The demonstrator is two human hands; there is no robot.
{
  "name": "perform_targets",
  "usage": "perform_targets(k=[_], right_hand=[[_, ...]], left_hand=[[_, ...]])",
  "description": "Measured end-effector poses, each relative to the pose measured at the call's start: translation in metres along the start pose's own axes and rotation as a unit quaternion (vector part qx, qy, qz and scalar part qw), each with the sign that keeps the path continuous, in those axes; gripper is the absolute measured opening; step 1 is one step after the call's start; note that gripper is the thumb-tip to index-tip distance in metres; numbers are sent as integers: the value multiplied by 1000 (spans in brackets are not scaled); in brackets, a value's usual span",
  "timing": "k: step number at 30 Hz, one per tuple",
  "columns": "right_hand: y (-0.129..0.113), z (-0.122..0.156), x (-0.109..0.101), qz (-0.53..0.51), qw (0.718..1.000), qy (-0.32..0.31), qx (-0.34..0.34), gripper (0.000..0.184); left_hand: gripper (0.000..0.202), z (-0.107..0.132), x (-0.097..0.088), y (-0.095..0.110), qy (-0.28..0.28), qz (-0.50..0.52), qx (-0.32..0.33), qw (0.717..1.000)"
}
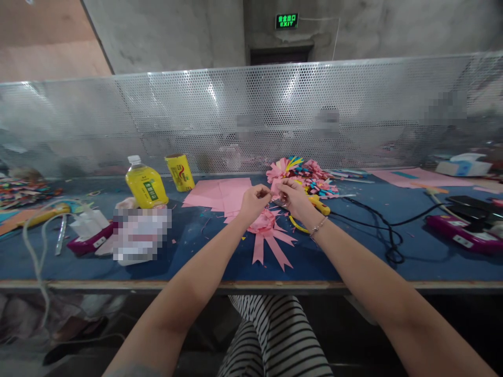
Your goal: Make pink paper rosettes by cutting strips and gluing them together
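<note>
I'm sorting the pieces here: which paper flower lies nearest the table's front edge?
The pink flower below the hands, its ribbon tails fanning toward that edge; the other flowers lie heaped beyond the right hand.

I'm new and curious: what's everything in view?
Exit sign: one, green, upper centre
Table: one, blue, centre
Screen: one, silver, behind table
Bottle: one, yellow, left
Canister: one, yellow, beside bottle
Blurred pack: one, whitish, left
Power strips: two, purple, left, right
Paper strips: many, multicoloured, left
Paper sheets: several, pink, centre, right
Rosette: one, pink, centre
Paper flowers: several, multicoloured, beyond rosette
Tissue box: one, whitish, right
Cables: several, black, white, left, right
Tools: several, yellow, left, centre
Trousers: one, black-and-white, below
Left hand: one, bare, centre
Right hand: one, bare, centre
</note>
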State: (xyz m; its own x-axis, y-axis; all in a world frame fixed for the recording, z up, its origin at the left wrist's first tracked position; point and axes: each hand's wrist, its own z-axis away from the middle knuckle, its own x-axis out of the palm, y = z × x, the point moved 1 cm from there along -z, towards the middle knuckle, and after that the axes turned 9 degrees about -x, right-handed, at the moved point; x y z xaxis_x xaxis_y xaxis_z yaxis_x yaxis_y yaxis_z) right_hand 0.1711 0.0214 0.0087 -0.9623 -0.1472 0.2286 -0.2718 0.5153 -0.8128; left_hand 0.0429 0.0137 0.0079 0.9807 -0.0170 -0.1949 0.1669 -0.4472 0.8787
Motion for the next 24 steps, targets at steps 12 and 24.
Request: perform_targets(k=[12, 24], right_hand=[[-6, 2, 3, -59, 998, 2, 3, 26], [-6, -3, -3, -4, 999, -34, 12, 26]], left_hand=[[10, 3, 1, 2, -10, -31, 9, 999], [11, 0, 0, 0, 0, -17, 10, 1000]])
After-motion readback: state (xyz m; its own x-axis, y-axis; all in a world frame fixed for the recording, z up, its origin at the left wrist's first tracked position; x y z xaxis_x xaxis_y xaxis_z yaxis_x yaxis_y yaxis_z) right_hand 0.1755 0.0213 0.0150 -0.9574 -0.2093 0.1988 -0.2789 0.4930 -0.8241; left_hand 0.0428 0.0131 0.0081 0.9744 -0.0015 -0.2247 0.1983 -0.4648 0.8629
